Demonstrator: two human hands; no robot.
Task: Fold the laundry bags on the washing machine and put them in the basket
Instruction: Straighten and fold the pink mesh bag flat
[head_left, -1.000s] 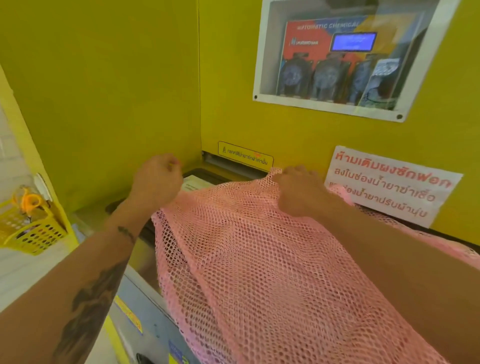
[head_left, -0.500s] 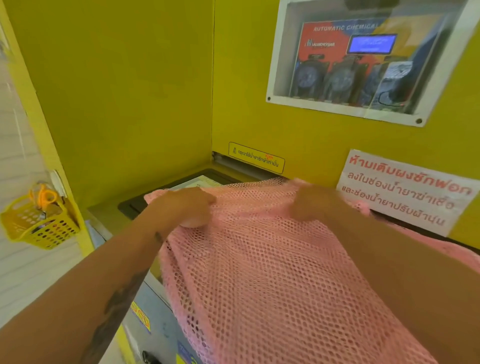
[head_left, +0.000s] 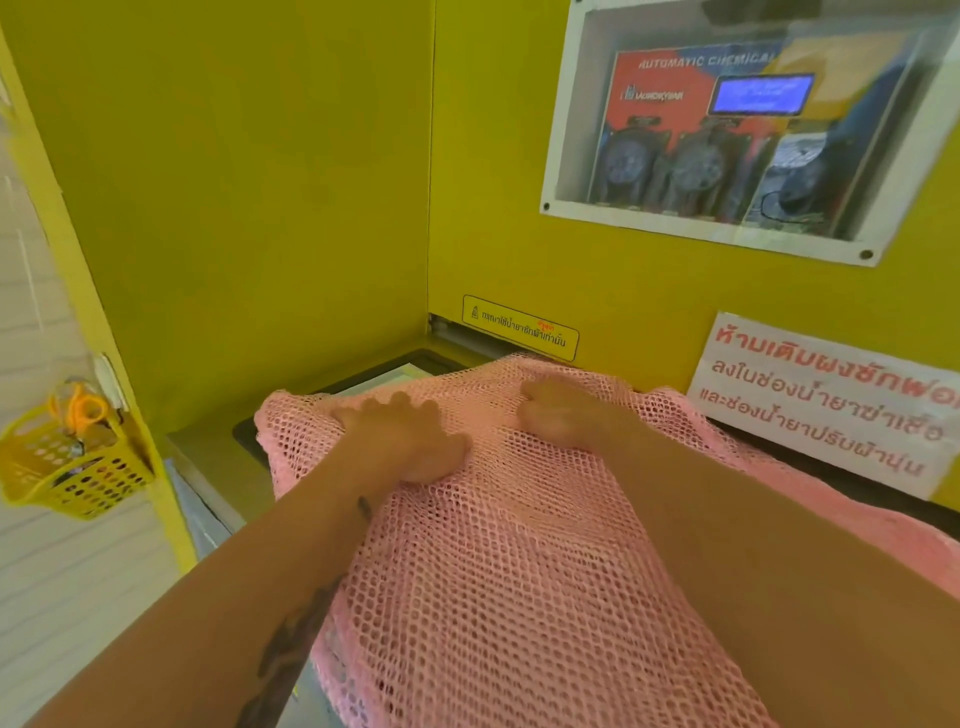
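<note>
Pressing pink mesh laundry bag (head_left: 519, 571) below "AUTOMATIC CHEMICAL" panel (head_left: 737, 130): flat left hand (head_left: 410, 441), curled gripping right hand (head_left: 561, 421).

This is a self-service laundromat. A washer (head_left: 208, 457) stands in a yellow-walled (head_left: 260, 182) alcove. On the back wall a clear-fronted box (head_left: 748, 130) headed "AUTOMATIC CHEMICAL" holds three dosing pumps and a blue screen (head_left: 761, 94). A printed Thai notice (head_left: 826, 405) and a small yellow sticker (head_left: 519, 327) address customers. A pink mesh laundry bag (head_left: 519, 571) lies on the washer, and a yellow basket (head_left: 67, 467) hangs at the left.
</note>
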